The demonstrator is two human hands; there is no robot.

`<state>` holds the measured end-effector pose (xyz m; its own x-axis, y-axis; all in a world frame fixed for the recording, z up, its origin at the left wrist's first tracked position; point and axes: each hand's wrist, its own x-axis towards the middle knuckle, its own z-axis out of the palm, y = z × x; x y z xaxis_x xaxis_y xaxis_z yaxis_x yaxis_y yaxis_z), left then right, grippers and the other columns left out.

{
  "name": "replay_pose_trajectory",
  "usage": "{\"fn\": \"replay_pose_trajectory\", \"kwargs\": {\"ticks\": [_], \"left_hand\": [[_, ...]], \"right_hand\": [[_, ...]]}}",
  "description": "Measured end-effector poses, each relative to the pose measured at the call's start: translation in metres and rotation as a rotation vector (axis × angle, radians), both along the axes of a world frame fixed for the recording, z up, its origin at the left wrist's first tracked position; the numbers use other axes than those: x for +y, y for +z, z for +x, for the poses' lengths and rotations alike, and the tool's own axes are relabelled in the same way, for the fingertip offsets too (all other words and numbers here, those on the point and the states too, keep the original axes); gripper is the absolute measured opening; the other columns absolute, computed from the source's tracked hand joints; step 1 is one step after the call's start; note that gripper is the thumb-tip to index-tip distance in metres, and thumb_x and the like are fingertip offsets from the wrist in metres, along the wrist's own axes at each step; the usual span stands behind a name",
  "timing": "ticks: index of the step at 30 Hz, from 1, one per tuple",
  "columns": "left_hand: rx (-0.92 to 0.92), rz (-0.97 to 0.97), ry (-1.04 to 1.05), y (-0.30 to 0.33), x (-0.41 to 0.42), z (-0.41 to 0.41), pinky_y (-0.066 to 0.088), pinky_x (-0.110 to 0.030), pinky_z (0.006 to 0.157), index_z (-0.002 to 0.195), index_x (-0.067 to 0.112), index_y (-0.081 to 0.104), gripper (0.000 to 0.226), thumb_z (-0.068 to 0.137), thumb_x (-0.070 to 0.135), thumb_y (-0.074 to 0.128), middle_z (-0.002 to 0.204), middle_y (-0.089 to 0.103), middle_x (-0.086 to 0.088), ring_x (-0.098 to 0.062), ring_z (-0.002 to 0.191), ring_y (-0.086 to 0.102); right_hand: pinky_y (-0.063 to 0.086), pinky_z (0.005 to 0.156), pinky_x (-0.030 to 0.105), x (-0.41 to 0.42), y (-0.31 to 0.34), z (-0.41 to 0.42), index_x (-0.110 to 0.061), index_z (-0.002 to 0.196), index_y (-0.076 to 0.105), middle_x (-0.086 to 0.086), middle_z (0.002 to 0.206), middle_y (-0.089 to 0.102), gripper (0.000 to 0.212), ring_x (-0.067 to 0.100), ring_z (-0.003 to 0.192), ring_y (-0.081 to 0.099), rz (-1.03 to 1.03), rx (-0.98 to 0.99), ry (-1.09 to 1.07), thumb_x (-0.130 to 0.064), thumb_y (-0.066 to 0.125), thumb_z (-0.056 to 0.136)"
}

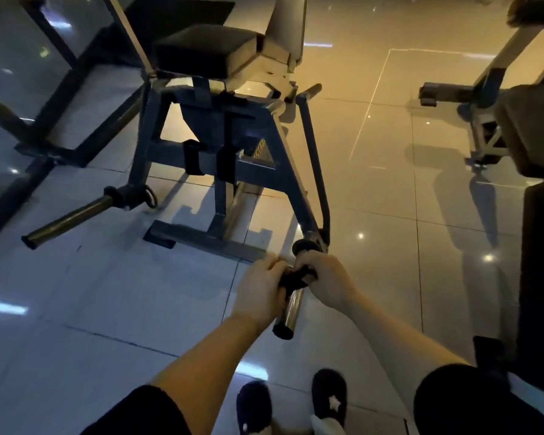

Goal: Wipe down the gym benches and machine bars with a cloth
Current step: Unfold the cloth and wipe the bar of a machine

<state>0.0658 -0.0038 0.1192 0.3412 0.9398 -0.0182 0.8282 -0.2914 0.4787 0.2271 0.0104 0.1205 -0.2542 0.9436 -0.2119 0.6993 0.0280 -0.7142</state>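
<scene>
Low in the middle of the frame, the left hand [259,285] and right hand [322,277] both curl their fingers around a dark cloth [292,279] wrapped on a shiny machine bar [291,310]. The padded bench [206,51] sits at upper centre, well apart.

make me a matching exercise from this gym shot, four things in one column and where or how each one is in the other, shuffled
Things:
1. dark cloth
2. left hand
3. chrome bar
4. seat pad

Places or states:
A. on top of the machine frame, far from the hands
B. wrapped round the bar between both hands
C. sticks out toward the camera, black cap on its end
D. grips the cloth, opposite the right hand

Pairs: 1-B, 2-D, 3-C, 4-A
</scene>
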Motion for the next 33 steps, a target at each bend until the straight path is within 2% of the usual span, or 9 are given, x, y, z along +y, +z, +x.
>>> {"fn": "replay_pose_trajectory", "kwargs": {"ticks": [5,7,10,13,16,18,21,27,33], "left_hand": [[-0.025,0.013,0.081,-0.072,-0.031,0.007,0.051,-0.032,0.064,0.087,0.012,0.065,0.014,0.075,0.009,0.071,0.086,0.06,-0.005,-0.019,0.076,0.055],[0.031,-0.131,0.077,-0.113,-0.048,0.014,0.052,-0.04,0.075,0.092,0.015,0.066,0.016,0.077,0.013,0.072,0.094,0.062,-0.002,-0.021,0.085,0.055],[0.067,-0.262,0.054,-0.149,-0.065,0.021,0.037,-0.045,0.105,0.108,0.021,0.063,0.021,0.088,0.03,0.063,0.116,0.057,0.003,-0.017,0.109,0.051],[-0.076,-0.187,0.131,-0.161,-0.067,0.017,0.045,-0.043,0.099,0.105,0.019,0.063,0.017,0.095,0.027,0.053,0.11,0.059,0.001,-0.014,0.101,0.055],[-0.133,-0.227,0.255,-0.164,-0.049,0.01,0.048,-0.032,0.098,0.125,0.011,0.058,0.029,0.098,0.015,0.049,0.129,0.053,-0.005,-0.018,0.113,0.053],[-0.037,-0.286,0.215,-0.169,-0.034,0.007,0.037,-0.032,0.108,0.134,0.014,0.053,0.036,0.098,0.018,0.049,0.139,0.049,-0.004,-0.019,0.127,0.043],[-0.019,-0.403,0.164,-0.172,-0.024,0.005,0.025,-0.042,0.116,0.139,0.018,0.046,0.04,0.099,0.02,0.047,0.14,0.05,-0.002,-0.019,0.129,0.042],[-0.044,-0.353,0.254,-0.172,-0.038,0.004,0.046,-0.034,0.098,0.136,0.023,0.051,0.038,0.099,0.032,0.049,0.121,0.051,-0.002,-0.015,0.107,0.048],[-0.136,-0.476,0.254,-0.173,-0.026,0.008,0.038,-0.019,0.095,0.132,0.018,0.049,0.037,0.096,0.021,0.055,0.131,0.054,-0.002,-0.016,0.116,0.053]], "right_hand": [[0.031,0.067,0.015,-0.012,-0.068,-0.003,-0.008,0.085,0.06,-0.001,0.091,0.052,0.022,0.016,0.082,0.045,0.037,-0.027,0.06,0.012,0.054,0.076],[0.029,0.068,0.022,-0.027,-0.109,0.005,-0.015,0.086,0.054,-0.003,0.095,0.047,0.027,0.015,0.086,0.039,-0.054,-0.102,0.12,0.011,0.052,0.076],[0.041,0.079,0.039,-0.044,-0.145,0.011,-0.014,0.086,0.053,0.004,0.105,0.055,0.027,0.026,0.096,0.047,-0.194,-0.169,0.176,0.011,0.051,0.075],[0.039,0.098,0.035,-0.051,-0.159,0.011,-0.014,0.08,0.057,0.01,0.127,0.058,0.021,0.027,0.122,0.047,-0.259,-0.104,0.097,0.007,0.055,0.076],[0.036,0.088,0.026,-0.05,-0.164,0.003,-0.014,0.078,0.064,0.003,0.12,0.061,0.003,0.02,0.118,0.048,-0.281,-0.048,-0.086,-0.012,0.064,0.081],[0.038,0.078,0.028,-0.049,-0.165,-0.007,-0.015,0.093,0.065,0.001,0.105,0.06,0.014,0.019,0.105,0.05,-0.22,-0.119,-0.188,-0.028,0.064,0.087],[0.045,0.092,0.034,-0.052,-0.168,-0.023,-0.016,0.133,0.052,0.005,0.12,0.057,0.04,0.022,0.11,0.053,-0.275,-0.113,-0.224,-0.029,0.057,0.095],[0.029,0.116,0.034,-0.044,-0.173,-0.015,-0.015,0.146,0.042,0.008,0.152,0.037,0.053,0.023,0.141,0.033,-0.326,-0.045,-0.183,-0.004,0.051,0.095],[0.035,0.112,0.032,-0.049,-0.168,-0.017,-0.014,0.142,0.047,0.009,0.146,0.043,0.053,0.026,0.133,0.042,-0.283,-0.008,-0.163,0.0,0.054,0.091]]}}
